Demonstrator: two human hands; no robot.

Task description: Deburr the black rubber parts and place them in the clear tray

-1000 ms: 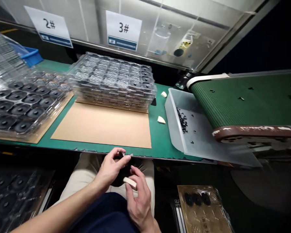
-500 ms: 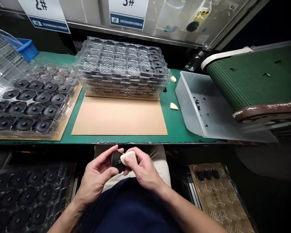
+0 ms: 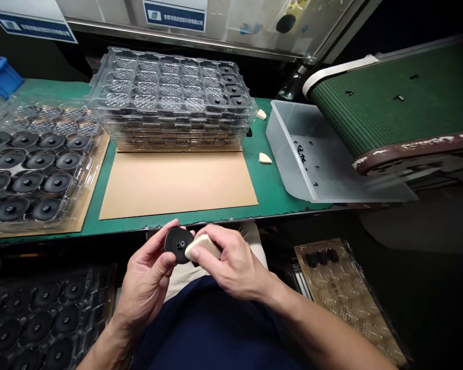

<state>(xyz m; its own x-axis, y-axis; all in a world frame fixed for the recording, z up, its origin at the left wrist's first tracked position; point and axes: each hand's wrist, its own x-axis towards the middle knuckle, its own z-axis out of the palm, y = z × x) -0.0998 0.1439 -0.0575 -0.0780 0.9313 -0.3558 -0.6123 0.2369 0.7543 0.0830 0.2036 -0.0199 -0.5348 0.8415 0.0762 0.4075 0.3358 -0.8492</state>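
My left hand pinches a small black round disc by its rim, over my lap just below the table's front edge. My right hand grips a cream-coloured block and presses its tip against the disc's face. Both hands are closed on what they hold. Behind them on the green table lies a bare brown cardboard sheet.
A stack of clear blister trays stands behind the cardboard. A tray filled with black discs lies at the left, another low at bottom left. A clear bin sits under a green conveyor. Two cream blocks lie on the table.
My hands came together over my lap; the right one brought the cream block onto the disc. The disc's face now shows more fully. The camera tilted downward.
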